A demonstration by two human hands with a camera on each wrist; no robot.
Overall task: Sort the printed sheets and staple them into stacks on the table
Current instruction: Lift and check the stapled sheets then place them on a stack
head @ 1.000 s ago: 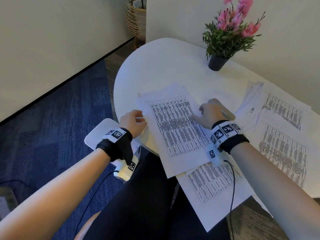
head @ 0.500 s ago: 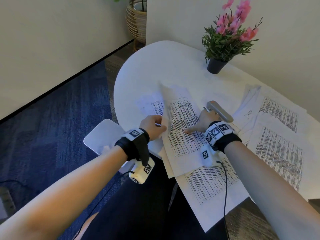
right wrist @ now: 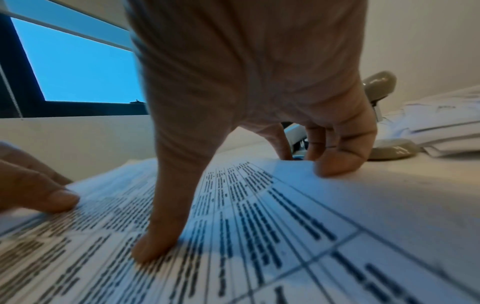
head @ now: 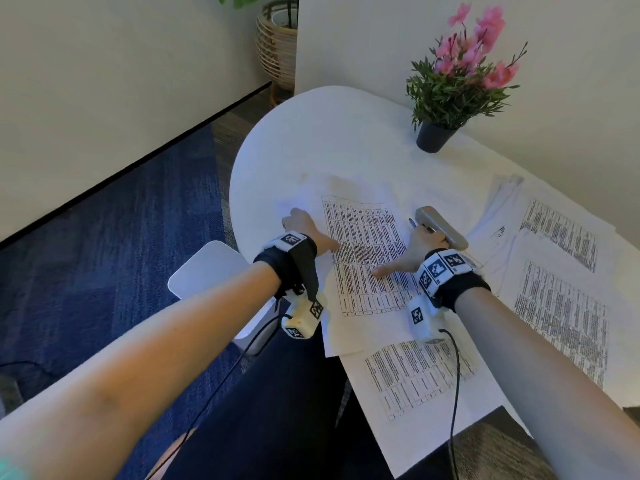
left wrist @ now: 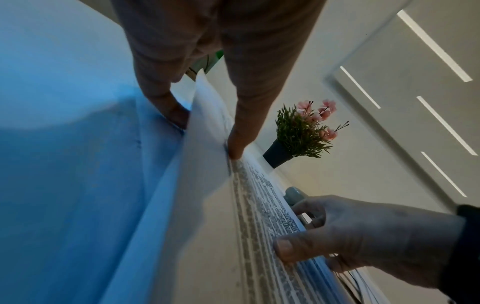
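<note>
Since a moment ago, our left hand (head: 304, 230) laid the lifted sheet (head: 363, 258) flat; right hand (head: 414, 252) spread, pinning it. Stapler (head: 441, 226) beyond, untouched; stapling remains.

Thin matt paper sheets (head: 367, 258) lie on a smooth white table (head: 311, 143), beside a glossy grey plastic stapler (head: 441, 227) and a woven wicker basket (head: 275, 50).
</note>
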